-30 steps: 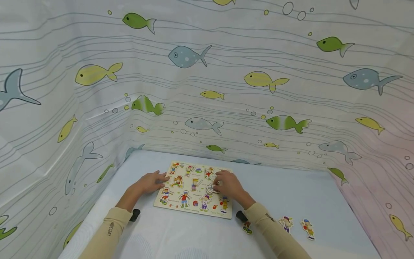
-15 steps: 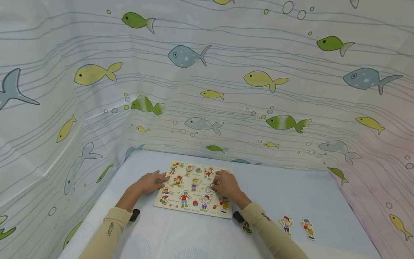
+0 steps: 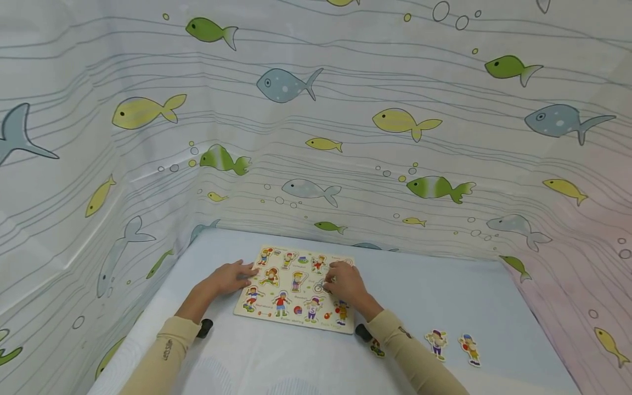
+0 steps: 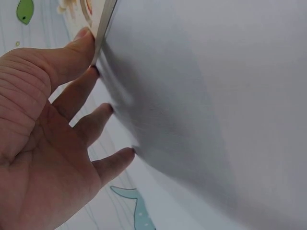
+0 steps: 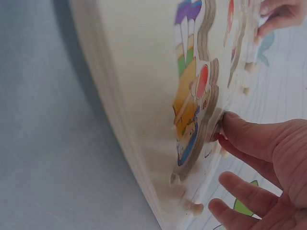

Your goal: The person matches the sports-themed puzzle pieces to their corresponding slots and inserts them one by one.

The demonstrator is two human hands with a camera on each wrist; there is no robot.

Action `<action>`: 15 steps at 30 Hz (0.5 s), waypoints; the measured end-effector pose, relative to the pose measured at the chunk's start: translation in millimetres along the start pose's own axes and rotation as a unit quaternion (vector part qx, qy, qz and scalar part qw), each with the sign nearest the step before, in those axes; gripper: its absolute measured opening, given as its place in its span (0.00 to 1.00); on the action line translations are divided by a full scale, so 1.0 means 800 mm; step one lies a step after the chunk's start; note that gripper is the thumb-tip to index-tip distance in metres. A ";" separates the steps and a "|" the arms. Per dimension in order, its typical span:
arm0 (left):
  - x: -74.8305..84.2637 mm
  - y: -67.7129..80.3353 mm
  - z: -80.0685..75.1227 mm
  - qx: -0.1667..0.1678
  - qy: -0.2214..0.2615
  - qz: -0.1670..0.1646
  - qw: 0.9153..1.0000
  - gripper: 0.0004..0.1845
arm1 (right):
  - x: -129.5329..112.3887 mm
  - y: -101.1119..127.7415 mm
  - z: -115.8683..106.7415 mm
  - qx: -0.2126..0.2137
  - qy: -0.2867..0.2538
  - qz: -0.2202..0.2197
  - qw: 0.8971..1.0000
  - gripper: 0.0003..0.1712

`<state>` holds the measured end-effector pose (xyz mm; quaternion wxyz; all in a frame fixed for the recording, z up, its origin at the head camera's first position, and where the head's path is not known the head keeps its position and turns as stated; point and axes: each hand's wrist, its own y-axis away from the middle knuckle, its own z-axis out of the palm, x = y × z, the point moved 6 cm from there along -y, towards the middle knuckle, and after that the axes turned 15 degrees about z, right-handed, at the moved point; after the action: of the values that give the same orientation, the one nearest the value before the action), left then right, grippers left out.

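A cream wooden puzzle board (image 3: 321,325) with several children playing sports lies on the table. My left hand (image 3: 231,277) is at its left side; in the left wrist view the thumb (image 4: 81,48) and index fingertip touch the board's edge, fingers spread and fairly straight. Over the board's right part, my right hand (image 3: 347,282) pinches a puzzle piece (image 3: 317,287) between thumb and index finger; a grey bicycle wheel shows on it, the rest lies behind the fingers. In the right wrist view, the piece in yellow clothes (image 5: 183,108) lies close to that pinch.
Two loose figure pieces lie at the right, one in purple and white (image 3: 436,344), one in yellow with a blue cap (image 3: 469,349). Another piece (image 3: 377,348) sits partly under the right sleeve (image 3: 412,351). A fish-print curtain (image 3: 316,164) surrounds the white table (image 3: 276,356).
My right hand and forearm have shifted very slightly while still pinching the piece at the same spot. The left hand has stayed in place at the board's edge.
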<state>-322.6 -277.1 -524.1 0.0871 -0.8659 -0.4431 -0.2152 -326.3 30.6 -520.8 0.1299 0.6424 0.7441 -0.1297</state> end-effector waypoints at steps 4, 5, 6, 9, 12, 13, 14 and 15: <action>0.000 0.000 0.000 0.000 0.001 -0.002 1.000 0.23 | -0.001 0.001 -0.001 0.000 0.003 -0.001 1.000 0.06; 0.000 -0.001 0.000 0.000 0.001 0.000 1.000 0.23 | -0.001 0.001 -0.001 0.000 0.005 -0.001 1.000 0.06; -0.001 -0.001 0.000 0.001 0.003 0.000 1.000 0.23 | -0.001 0.001 -0.002 0.000 0.005 -0.001 1.000 0.05; -0.003 -0.001 0.003 -0.001 0.004 -0.004 1.000 0.23 | -0.001 0.002 -0.004 -0.001 0.005 -0.005 1.000 0.05; -0.004 -0.002 0.003 0.001 0.005 -0.006 1.000 0.23 | -0.002 0.003 -0.005 -0.003 0.001 -0.009 1.000 0.05; -0.004 -0.002 0.003 0.001 0.004 -0.005 1.000 0.23 | -0.002 0.003 -0.006 -0.003 0.000 -0.010 1.000 0.05; -0.004 -0.002 0.004 0.001 0.004 -0.005 1.000 0.23 | -0.002 0.003 -0.006 -0.004 -0.002 -0.010 1.000 0.04; -0.004 -0.002 0.004 0.001 0.003 -0.004 1.000 0.23 | -0.001 0.003 -0.006 -0.005 -0.001 -0.010 1.000 0.04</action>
<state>-324.6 -277.2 -528.1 0.0887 -0.8632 -0.4469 -0.2176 -323.7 31.6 -516.3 0.1325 0.6342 0.7509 -0.1277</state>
